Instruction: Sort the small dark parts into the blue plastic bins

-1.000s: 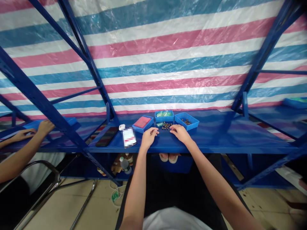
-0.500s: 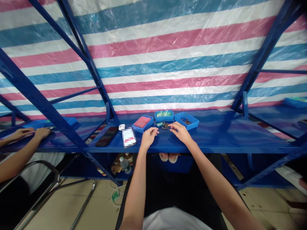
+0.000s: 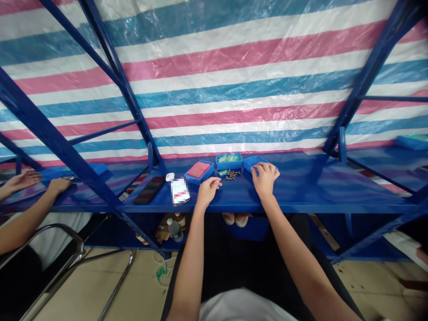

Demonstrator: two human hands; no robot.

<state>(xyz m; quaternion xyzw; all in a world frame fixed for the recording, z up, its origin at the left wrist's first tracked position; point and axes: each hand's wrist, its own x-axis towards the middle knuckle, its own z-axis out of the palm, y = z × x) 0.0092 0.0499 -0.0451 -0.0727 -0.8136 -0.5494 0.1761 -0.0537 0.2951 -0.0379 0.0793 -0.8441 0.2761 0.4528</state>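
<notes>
My right hand (image 3: 265,177) is over the right blue tray (image 3: 254,158), hiding most of its inside. Its fingers are spread and point down; their tips are partly hidden. Left of it lies a loose pile of small dark and brass-coloured metal parts (image 3: 232,175) on the blue bench. My left hand (image 3: 207,190) rests near the bench's front edge, left of the pile. Its fingers are curled together in a pinch; whatever may be between them is too small to make out. A small green packet (image 3: 223,173) lies beside the pile.
Behind the pile, a blue tray (image 3: 219,167) holds green packets; another (image 3: 197,180) holds a pink-red stack. Further left are a white earphone case (image 3: 170,177), a blurred white item (image 3: 179,191) and a dark phone (image 3: 149,190). Blue posts frame the bench. A co-worker's hands (image 3: 60,185) are at far left.
My right hand has moved right, from the pile of metal parts to the right tray. My left hand has stayed nearly still. One of the co-worker's hands has shifted left.
</notes>
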